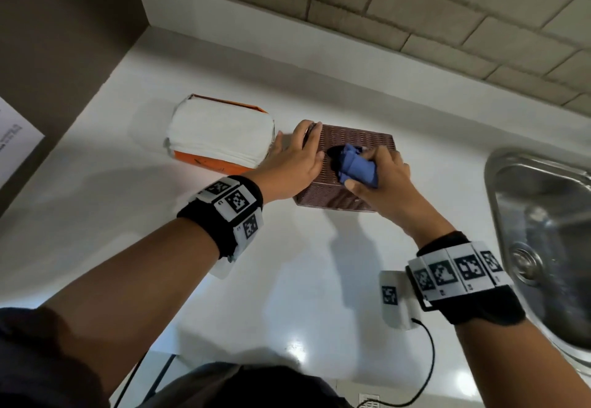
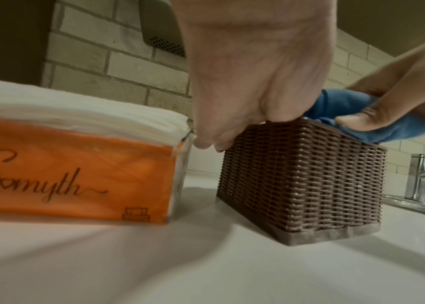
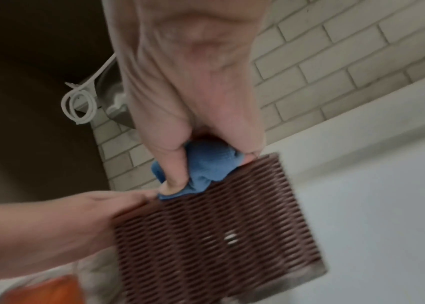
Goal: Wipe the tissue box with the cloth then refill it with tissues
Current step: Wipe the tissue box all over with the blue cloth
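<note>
Standing on the white counter [image 1: 287, 279], the brown woven tissue box [image 1: 361, 145] is the middle of everything, and both hands are on it. The left hand [image 1: 294, 161] grips the box's left top edge, fingers curled over the rim and down the side, holding it steady. The right hand [image 1: 380, 171] clutches a bunched blue cloth [image 1: 356, 166] and presses it onto the top of the box, right at the dark oval opening; from the right wrist view the thumb [image 3: 172, 170] pins the cloth against the woven lid while the other fingers wrap behind it.

Just left of the tissue box, close beside the left hand's knuckles, lies an orange pack of tissues [image 1: 220, 139], its top open with a stack of white sheets showing. The left wrist view shows the pack's side printed with looping script. Well to the right of the box, a steel sink [image 1: 543, 231] is set into the counter, and a chrome tap [image 2: 422, 174] stands by it. Behind the box runs a pale brick-tiled wall [image 1: 415, 7].
</note>
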### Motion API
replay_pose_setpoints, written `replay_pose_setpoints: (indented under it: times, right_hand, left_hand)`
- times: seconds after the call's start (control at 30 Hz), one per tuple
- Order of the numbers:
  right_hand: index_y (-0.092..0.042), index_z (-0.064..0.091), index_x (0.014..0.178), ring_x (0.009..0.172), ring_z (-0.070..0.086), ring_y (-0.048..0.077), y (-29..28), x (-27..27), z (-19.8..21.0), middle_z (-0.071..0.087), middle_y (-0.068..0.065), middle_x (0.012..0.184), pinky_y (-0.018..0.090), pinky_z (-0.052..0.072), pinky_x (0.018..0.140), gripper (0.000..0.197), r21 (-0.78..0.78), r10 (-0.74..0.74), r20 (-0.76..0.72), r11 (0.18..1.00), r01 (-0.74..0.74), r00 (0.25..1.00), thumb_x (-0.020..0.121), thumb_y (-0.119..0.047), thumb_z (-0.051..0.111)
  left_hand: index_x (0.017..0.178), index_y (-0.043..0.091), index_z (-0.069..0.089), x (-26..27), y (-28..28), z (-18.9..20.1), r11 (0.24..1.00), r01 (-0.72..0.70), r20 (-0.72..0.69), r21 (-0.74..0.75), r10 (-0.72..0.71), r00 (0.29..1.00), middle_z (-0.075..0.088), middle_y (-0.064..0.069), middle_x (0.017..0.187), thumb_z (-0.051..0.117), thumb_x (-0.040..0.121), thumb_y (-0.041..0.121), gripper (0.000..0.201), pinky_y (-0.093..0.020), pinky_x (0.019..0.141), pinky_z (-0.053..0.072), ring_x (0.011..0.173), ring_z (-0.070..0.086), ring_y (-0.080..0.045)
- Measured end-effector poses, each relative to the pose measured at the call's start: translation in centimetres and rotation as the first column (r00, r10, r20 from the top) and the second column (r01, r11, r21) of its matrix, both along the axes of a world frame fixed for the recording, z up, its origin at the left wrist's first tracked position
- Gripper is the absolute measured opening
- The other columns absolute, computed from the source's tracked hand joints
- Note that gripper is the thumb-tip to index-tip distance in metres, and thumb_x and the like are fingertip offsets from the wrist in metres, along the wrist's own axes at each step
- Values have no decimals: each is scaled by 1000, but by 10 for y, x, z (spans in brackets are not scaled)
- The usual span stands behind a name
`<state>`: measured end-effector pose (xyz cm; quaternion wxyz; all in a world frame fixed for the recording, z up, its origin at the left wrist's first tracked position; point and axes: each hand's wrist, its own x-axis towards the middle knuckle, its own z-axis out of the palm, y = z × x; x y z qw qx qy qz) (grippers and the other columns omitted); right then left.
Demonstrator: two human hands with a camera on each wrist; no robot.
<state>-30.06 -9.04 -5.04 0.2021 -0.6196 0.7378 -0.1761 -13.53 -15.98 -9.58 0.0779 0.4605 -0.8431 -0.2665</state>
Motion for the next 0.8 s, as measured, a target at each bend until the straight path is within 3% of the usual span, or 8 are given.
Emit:
replay_pose_setpoints:
  times: [0.1, 0.17, 0.27, 0.37, 0.47, 0.63, 0.73, 0.8]
  right_hand:
    - [-8, 49, 107, 106, 40, 29, -3, -7, 7, 43, 11, 111, 43, 40, 94, 43, 67, -78, -7, 995, 78, 997, 77, -23, 76]
    - [-7, 49, 110, 111, 42, 33, -11, 5, 0, 46, 15, 117, 37, 36, 90, 49, 66, -82, -67, 994, 86, 994, 76, -28, 76]
    - [-8, 49, 112, 109, 45, 33, -14, 15, -9, 49, 15, 116, 29, 29, 82, 54, 7, -80, -118, 997, 81, 990, 74, -35, 77]
    - [-8, 49, 108, 109, 44, 33, -5, -3, -4, 45, 15, 116, 38, 41, 87, 53, 30, -157, -71, 987, 160, 985, 74, -38, 76]
    - [-6, 47, 111, 113, 42, 35, -7, 4, -1, 43, 17, 120, 44, 44, 90, 52, 47, -177, -96, 982, 182, 979, 77, -34, 74]
    - [-10, 46, 111, 110, 42, 29, -8, 21, -4, 42, 13, 119, 42, 44, 91, 50, 53, -136, -52, 989, 139, 989, 78, -37, 73]
    - [-7, 47, 110, 110, 46, 34, -1, -10, 0, 44, 17, 117, 48, 46, 91, 52, 52, -206, -45, 977, 208, 977, 76, -36, 75]
    - [-6, 48, 112, 112, 46, 35, -4, -4, -1, 44, 19, 119, 45, 46, 90, 51, 34, -215, -73, 975, 217, 974, 77, -32, 75]
  left_hand:
    - [153, 8, 3, 0, 0, 1, 1000, -2, -9, -3, 2, 1000, 6, -11, 158, 23, 104, 28, 57, -55, 120, 3, 144, 25, -30]
    - [153, 8, 1, 0, 0, 0, 1000, -1, 2, 8, 1, 1000, 4, -11, 158, 23, 104, 28, 57, -55, 120, 3, 144, 24, -30]
    - [153, 7, 0, 1, -1, -1, 1000, 28, 18, 4, -28, 999, 2, -13, 159, 22, 104, 27, 58, -56, 120, 2, 147, 18, -30]
    - [153, 10, 2, 0, -2, -2, 1000, 5, -7, 10, -5, 1000, 5, -9, 158, 22, 104, 29, 57, -54, 121, 2, 146, 20, -31]
    - [154, 11, 2, 0, -1, -2, 1000, -9, -18, 4, 9, 1000, 5, -8, 158, 22, 103, 31, 57, -52, 121, 4, 146, 19, -32]
    - [154, 10, 1, 2, -1, 0, 1000, 20, -2, 7, -20, 1000, 2, -9, 159, 25, 103, 27, 58, -50, 121, 0, 148, 14, -30]
    - [154, 11, 1, 0, 1, 3, 1000, 15, -14, 7, -15, 1000, 4, -8, 159, 21, 104, 29, 56, -48, 121, -1, 147, 17, -29]
    - [154, 11, 2, 1, 0, 3, 1000, 4, -15, 0, -4, 1000, 5, -8, 159, 22, 104, 29, 57, -49, 121, 0, 146, 16, -31]
